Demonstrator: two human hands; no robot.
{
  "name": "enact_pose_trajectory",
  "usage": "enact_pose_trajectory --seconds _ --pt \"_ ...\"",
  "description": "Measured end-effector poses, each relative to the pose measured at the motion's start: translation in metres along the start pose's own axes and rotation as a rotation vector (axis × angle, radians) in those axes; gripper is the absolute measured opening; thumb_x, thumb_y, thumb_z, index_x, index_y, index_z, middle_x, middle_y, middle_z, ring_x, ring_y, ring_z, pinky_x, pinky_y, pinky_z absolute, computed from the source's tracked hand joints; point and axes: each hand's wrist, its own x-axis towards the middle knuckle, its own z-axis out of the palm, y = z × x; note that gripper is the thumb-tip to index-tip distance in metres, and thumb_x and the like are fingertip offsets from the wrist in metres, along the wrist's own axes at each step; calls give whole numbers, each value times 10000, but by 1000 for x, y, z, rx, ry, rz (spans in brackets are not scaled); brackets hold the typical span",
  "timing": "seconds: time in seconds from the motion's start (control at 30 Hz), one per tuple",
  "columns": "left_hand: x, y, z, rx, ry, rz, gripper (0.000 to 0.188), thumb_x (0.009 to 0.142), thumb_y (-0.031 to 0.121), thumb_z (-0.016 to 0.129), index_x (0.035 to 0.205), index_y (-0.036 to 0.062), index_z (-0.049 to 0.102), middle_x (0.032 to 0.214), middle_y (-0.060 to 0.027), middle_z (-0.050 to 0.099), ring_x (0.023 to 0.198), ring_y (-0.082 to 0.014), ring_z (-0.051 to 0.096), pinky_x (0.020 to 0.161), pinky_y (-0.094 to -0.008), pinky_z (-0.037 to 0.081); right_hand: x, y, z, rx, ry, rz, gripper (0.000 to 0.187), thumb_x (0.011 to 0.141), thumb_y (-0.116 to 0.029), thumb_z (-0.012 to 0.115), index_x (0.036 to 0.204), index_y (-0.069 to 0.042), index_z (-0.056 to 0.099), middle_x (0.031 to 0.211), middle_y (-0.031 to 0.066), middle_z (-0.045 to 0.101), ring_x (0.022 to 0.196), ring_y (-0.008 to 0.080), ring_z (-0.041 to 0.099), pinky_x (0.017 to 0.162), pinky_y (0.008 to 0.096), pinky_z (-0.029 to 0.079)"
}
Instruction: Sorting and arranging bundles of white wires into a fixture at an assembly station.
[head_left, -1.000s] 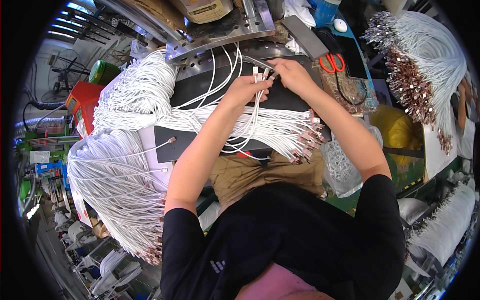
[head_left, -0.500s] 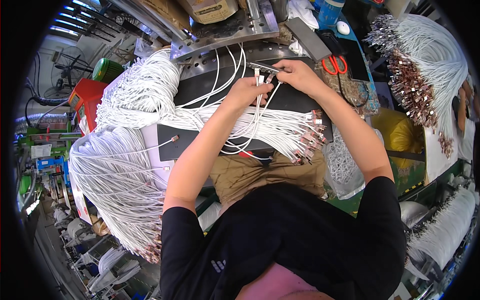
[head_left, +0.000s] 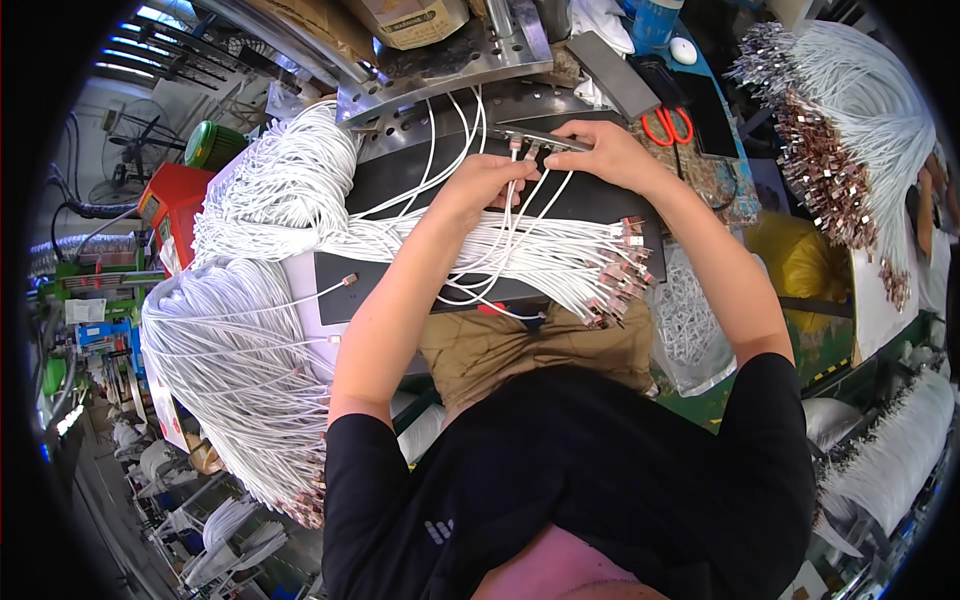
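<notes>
My left hand (head_left: 488,184) is closed on white USB cables (head_left: 513,225), pinching them just below their plugs. Fingers of my right hand (head_left: 608,158) are closed at the right part of a dark narrow metal bar (head_left: 541,136), beside a white cable that runs down from them. Several plugs sit against the bar's near edge between my hands. Whether they are seated in it cannot be made out. Beneath my wrists, a thick bundle of white cables (head_left: 420,238) lies across the black work surface (head_left: 385,170), its plug ends (head_left: 622,275) fanned out to the right.
Coiled white cables (head_left: 275,180) and a hanging cable bundle (head_left: 225,350) are at the left. A perforated metal plate (head_left: 450,75) stands beyond the hands. Orange-handled scissors (head_left: 668,126) lie at right, near a clear bag of small parts (head_left: 690,325). More cables (head_left: 860,110) hang far right.
My left hand has shifted slightly, and the plugs by its fingers now stand closer to the metal bar. My right hand has moved a little to the right along the bar.
</notes>
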Motion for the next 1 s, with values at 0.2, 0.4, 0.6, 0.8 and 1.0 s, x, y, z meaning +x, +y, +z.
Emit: enact_pose_trajectory --seconds 0.2,0.4,0.6,0.8,1.0 --pt "-7 6 13 -107 79 26 321 918 355 697 1008 48 718 786 19 649 701 -95 628 694 -226 499 -6 -15 5 -61 -38 -2 369 841 -223 782 1115 -5 665 933 47 705 827 89 612 756 253 476" --pt "-8 -4 1 -147 250 94 302 943 335 669 979 41 726 728 32 608 655 -79 593 628 -209 472 -7 -18 -1 -95 59 37 404 835 -252 787 1124 2 664 931 46 709 826 88 614 761 248 473" --pt "-10 3 -18 -66 40 -4 284 965 308 642 977 38 727 708 41 587 614 -69 555 596 -207 443 -5 -16 0 -121 101 -7 467 810 -353 795 1116 -16 693 856 65 716 754 112 634 705 268 483" --pt "-14 4 -6 -64 87 -5 305 967 335 637 961 46 733 698 53 579 592 -67 543 594 -207 431 -14 -31 -1 -131 -38 104 433 828 -267 794 1144 0 666 952 53 711 843 93 618 761 246 475" --pt "-14 1 -5 -59 95 31 318 966 362 636 957 61 737 711 50 596 613 -69 555 623 -215 441 -6 -16 0 -69 105 6 404 832 -254 790 1142 -25 670 890 26 702 780 69 602 701 239 468"
